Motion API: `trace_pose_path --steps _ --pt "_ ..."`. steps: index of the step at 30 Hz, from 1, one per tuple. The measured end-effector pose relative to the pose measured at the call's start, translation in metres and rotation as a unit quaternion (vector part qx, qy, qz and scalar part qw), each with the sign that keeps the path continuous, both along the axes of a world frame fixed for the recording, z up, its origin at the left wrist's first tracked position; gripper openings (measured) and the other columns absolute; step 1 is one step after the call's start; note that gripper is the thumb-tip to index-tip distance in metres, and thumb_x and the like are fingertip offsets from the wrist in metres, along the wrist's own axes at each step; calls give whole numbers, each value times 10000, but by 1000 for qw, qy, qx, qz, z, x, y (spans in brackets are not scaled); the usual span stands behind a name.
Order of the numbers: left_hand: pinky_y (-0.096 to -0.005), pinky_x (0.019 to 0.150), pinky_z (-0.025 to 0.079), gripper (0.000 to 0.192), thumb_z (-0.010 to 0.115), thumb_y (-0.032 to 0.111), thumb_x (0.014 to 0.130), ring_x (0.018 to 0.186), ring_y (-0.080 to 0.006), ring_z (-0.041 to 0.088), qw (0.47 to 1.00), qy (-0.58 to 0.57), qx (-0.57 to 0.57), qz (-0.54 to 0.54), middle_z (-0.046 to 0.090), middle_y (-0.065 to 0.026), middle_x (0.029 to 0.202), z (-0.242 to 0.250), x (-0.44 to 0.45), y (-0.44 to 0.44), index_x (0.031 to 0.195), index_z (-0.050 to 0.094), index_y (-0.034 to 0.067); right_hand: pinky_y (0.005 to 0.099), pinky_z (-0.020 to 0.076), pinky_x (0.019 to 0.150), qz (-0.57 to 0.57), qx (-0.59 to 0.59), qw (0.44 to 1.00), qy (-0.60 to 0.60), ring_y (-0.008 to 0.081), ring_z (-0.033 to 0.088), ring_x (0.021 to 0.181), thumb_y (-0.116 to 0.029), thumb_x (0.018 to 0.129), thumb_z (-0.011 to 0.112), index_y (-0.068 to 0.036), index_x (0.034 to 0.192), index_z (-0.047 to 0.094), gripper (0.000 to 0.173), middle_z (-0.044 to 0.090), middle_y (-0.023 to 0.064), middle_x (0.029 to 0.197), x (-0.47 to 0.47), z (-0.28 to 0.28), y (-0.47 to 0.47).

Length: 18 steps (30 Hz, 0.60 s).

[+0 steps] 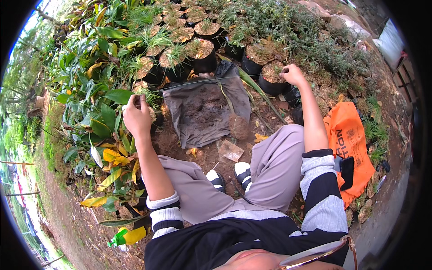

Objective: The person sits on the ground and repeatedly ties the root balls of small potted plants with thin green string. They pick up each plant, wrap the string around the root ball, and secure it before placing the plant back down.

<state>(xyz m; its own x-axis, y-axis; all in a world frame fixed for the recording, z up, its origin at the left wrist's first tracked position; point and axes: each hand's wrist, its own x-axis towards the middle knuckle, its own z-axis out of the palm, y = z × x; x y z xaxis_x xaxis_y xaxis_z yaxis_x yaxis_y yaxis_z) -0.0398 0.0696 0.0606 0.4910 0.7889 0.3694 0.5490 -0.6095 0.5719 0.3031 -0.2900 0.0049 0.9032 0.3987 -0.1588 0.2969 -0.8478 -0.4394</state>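
Observation:
A thin pale thread (202,81) is stretched between my two hands, above a dark plastic sheet (175,116) spread on the ground. My left hand (137,113) pinches one end beside broad green leaves. At the other side my right hand (293,75) pinches the thread near a black planting bag (272,84) topped with brown fibrous material. Dark soil (206,104) lies on the sheet, and a round brown fibrous ball (239,126) rests at its lower right. Long green leaf strips (260,89) lie across the sheet's right edge and the ground.
Several black bags with grassy plants (202,59) stand ahead. Leafy plants (108,118) crowd the left. An orange bag (352,145) with a smartphone (347,172) on it lies at the right. A yellow bottle with a green spray head (133,235) lies lower left.

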Motion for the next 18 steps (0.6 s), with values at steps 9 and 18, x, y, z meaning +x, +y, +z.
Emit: trace_pose_path --steps 9,18 --pt "-337 602 459 243 574 302 876 647 -209 642 1000 14 -18 16 656 -37 660 0 -7 6 849 651 73 388 486 846 -79 -55 995 15 312 628 961 -197 703 674 -94 928 704 250 654 182 1015 9 -15 -17" --pt "-350 620 474 239 565 282 881 675 -239 650 1000 0 0 7 666 -79 720 -7 -6 11 881 642 55 377 465 873 -122 -94 988 -8 333 592 1002 -146 706 613 -43 1096 619 403 584 224 1124 22 -35 -26"
